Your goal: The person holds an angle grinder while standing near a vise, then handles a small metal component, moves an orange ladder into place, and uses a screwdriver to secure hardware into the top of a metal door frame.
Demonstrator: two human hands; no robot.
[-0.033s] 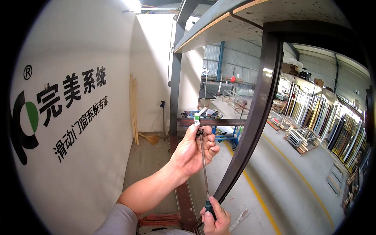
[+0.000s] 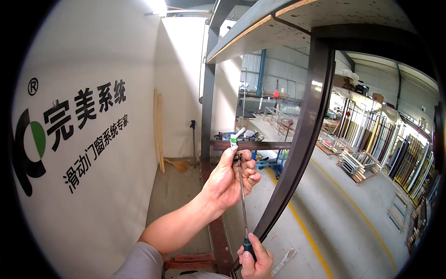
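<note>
Dark green colours the handle of the long, thin-shafted metal screwdriver [image 2: 244, 204] which, in the head view, our right hand [image 2: 258, 261] has its fingers wrapped around. The shaft slants up to the small black fitting [image 2: 238, 158] pinched in our left hand [image 2: 227, 181]; whether the tip is seated we cannot tell. A small white-and-green piece [image 2: 234, 139] sticks up just above the left thumb. Against the earlier frame we see hardly any change: hands, screwdriver and fitting keep their places. The dark metal upright post [image 2: 306, 125] slopes down near our right hand, a dark horizontal rail [image 2: 272, 145] runs behind our left fingertips, and the white wall [image 2: 107, 209] stands well apart leftward. Beyond the post, grey floor [image 2: 325, 209] with yellow lines [image 2: 305, 230] stretches right.
</note>
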